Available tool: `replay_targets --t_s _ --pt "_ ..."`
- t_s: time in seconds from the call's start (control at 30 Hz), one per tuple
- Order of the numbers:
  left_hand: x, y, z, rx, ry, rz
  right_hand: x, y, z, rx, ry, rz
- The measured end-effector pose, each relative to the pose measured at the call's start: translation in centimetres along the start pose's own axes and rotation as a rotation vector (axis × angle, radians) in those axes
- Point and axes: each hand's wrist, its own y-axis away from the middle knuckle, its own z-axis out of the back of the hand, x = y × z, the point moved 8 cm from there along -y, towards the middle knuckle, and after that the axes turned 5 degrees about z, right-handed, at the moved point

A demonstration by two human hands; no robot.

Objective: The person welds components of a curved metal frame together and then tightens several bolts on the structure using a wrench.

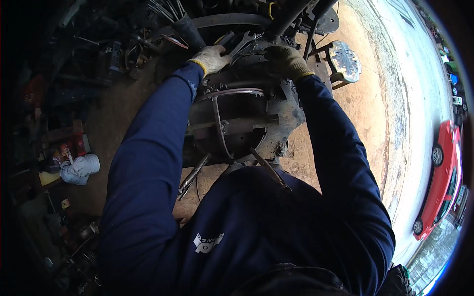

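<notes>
My left hand [212, 58], in a pale work glove with a yellow cuff, is closed at one end of a thin, dark curved metal piece [249, 54]. The other end runs to my right hand [289, 61], gloved alike, whose fingers curl over it and are partly in shadow. Just beyond lies an open-end wrench [243, 41] among other tools. Nearer my body sits a round metal frame with a curved rod [219, 126] across it. Locking pliers [192, 176] grip its near left edge, and a second pair of locking pliers [270, 171] its near right.
A dark tube [188, 30] with thin rods stands beyond my left hand. At the right is a worn stool [344, 61]. Another person [80, 167] sits at the far left, among dark clutter. A red car [440, 180] stands outside on the right.
</notes>
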Motion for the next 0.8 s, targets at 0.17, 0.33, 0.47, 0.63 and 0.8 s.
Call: replay_targets --t_s 0.17,0.33,0.47,0.63,0.8 --pt "-0.3 0.5 -0.1 0.011 0.058 0.007 0.2 0.6 0.4 0.008 0.101 0.017" --pt "-2.1 -0.3 0.0 -0.068 -0.102 -0.027 0.6 -0.7 0.1 0.05 0.12 -0.031" --pt "-2.3 -1.4 0.0 -0.02 -0.118 -0.016 1.2 -1.6 0.7 0.07 0.129 0.0" --pt "-1.3 -1.7 -0.1 0.045 0.032 -0.033 3.2 -1.8 1.6 0.112 0.194 -0.048" --pt "-0.7 -1.6 -0.2 0.079 0.179 -0.02 4.9 -1.3 2.0 0.137 0.224 -0.143"
